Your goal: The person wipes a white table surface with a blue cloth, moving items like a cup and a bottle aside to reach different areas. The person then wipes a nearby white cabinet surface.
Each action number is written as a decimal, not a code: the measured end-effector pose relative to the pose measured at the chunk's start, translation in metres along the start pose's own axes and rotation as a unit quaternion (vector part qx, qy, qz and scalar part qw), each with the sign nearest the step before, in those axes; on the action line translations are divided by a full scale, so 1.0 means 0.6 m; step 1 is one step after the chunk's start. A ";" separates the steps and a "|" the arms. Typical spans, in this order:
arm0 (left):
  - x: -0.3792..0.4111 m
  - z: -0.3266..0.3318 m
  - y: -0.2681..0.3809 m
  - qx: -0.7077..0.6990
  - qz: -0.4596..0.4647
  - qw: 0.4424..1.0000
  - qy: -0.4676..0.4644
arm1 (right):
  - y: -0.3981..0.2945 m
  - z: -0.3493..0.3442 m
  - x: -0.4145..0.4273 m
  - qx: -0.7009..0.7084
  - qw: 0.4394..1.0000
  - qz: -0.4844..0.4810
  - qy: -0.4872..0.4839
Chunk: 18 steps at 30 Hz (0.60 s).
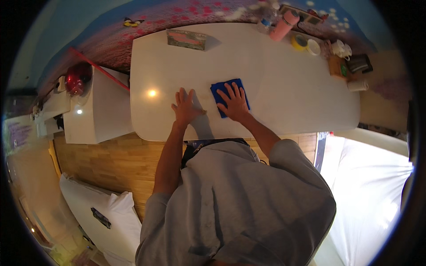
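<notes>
A folded blue cloth [218, 97] lies on the white tabletop [159, 69] before me. My right hand [235, 103] rests flat on top of it, fingers spread, covering its middle and lower right part. To the left, my left hand [185, 108] is held at the table surface with fingers apart and nothing in it. Whether its palm touches the tabletop cannot be told. A small brownish thing [204, 112], too small to name, shows beside that hand, between it and the cloth.
Along the back stands a printed sign [186, 40] bearing writing. A pink bottle [284, 26], a clear plastic bottle [264, 25], tape rolls [313, 47], white cups [338, 48] and a wooden box [336, 67] line the back right. A white cabinet [109, 103] carries a red helmet [76, 79].
</notes>
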<state>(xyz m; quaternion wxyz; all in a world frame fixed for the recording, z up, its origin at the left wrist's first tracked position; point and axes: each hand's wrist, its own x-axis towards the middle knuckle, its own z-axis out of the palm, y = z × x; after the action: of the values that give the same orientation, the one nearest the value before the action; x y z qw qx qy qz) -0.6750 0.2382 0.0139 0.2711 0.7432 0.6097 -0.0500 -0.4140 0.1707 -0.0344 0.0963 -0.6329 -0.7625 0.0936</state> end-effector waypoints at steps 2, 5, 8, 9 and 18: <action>-0.005 0.008 -0.001 -0.007 -0.012 1.000 -0.008 | 0.027 -0.008 0.053 -0.005 1.000 0.007 -0.007; -0.034 -0.008 0.043 -0.078 -0.162 0.983 0.021 | 0.064 -0.001 0.133 -0.024 0.999 0.035 -0.001; -0.028 0.013 0.013 -0.087 -0.170 0.981 0.027 | 0.073 0.002 0.212 -0.019 0.997 0.068 0.006; -0.023 0.015 0.014 -0.081 -0.170 0.982 0.012 | 0.076 0.011 0.227 -0.011 0.996 0.087 0.016; -0.022 0.024 0.003 -0.076 -0.157 0.984 0.020 | -0.023 0.032 0.201 -0.007 0.999 0.048 -0.010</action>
<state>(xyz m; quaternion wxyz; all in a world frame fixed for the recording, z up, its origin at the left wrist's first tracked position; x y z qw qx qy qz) -0.6728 0.2197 0.0076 0.3036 0.6165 0.7259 -0.0300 -0.4537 0.2863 -0.0458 0.0793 -0.6682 -0.7330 0.0992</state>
